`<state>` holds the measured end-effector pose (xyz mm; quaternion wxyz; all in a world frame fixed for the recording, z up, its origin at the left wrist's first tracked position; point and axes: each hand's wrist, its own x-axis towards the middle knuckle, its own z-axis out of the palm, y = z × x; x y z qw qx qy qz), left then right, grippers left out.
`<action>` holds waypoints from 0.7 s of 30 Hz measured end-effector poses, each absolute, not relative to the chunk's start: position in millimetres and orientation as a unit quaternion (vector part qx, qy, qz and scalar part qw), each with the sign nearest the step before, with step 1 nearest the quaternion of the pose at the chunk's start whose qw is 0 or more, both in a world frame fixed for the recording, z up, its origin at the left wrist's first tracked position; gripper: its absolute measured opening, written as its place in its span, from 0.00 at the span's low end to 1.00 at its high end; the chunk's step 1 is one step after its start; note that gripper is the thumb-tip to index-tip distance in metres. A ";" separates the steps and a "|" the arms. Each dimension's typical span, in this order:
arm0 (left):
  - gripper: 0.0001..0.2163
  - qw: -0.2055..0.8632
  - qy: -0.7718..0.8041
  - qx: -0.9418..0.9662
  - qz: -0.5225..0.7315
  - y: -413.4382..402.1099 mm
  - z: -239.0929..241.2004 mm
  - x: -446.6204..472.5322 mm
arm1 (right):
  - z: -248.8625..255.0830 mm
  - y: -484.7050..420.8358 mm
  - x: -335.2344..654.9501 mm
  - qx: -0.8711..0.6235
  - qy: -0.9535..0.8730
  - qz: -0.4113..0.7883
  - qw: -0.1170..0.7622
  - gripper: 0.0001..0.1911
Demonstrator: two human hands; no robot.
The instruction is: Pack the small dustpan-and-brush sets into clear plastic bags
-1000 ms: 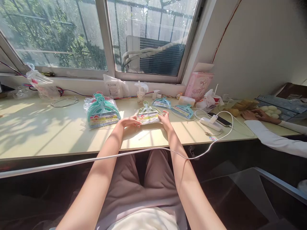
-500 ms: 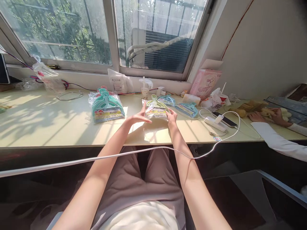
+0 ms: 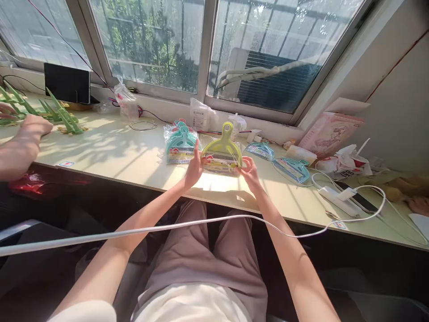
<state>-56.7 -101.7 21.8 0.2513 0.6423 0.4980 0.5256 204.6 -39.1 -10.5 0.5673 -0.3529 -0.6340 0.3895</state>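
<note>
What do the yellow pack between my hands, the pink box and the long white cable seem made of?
Yellow pack: probably smooth plastic, from its even colour and rounded outline.
Pink box: likely thin printed card, gloss unclear, given its flat panels and raised flap.
Long white cable: seemingly plastic-coated, smooth, bending in soft curves.

Free lane on tabletop [image 3: 127, 152] L of teal dustpan pack [image 3: 182, 142], another betw. R hand [image 3: 250, 173] & nearer blue pack [image 3: 293, 170]. Teal pack obstructs just behind L hand [image 3: 195, 169]; pwr strip [image 3: 338, 202] farther R; wht cable [image 3: 83, 238] crosses in front of both forearms [image 3: 152, 215].
</note>
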 end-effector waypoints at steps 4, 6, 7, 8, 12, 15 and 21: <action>0.33 0.172 0.574 0.619 0.508 -131.8 16.3 -121.1 | -13.5 -47.9 148.5 -0.354 -0.692 0.385 0.498 0.32; 0.28 0.119 0.641 0.598 0.467 -133.7 14.2 -150.8 | -11.3 -45.5 113.2 -0.391 -0.724 0.335 0.459 0.27; 0.24 0.084 0.676 0.582 0.444 -130.7 13.9 -164.2 | -8.8 -42.3 95.4 -0.413 -0.740 0.298 0.441 0.25; 0.20 0.049 0.704 0.567 0.425 -125.4 14.3 -176.3 | -5.5 -38.0 78.1 -0.430 -0.755 0.260 0.422 0.24; 0.15 -0.046 0.741 0.532 0.408 -88.9 19.6 -207.1 | 8.7 -15.1 23.0 -0.466 -0.775 0.162 0.394 0.20; 0.18 -0.048 0.740 0.509 0.437 -60.8 21.8 -213.1 | 12.0 -0.6 1.3 -0.497 -0.748 0.161 0.408 0.19; 0.28 -0.094 0.721 0.531 0.435 -40.5 8.6 -206.8 | 3.7 10.9 12.1 -0.525 -0.708 0.168 0.442 0.23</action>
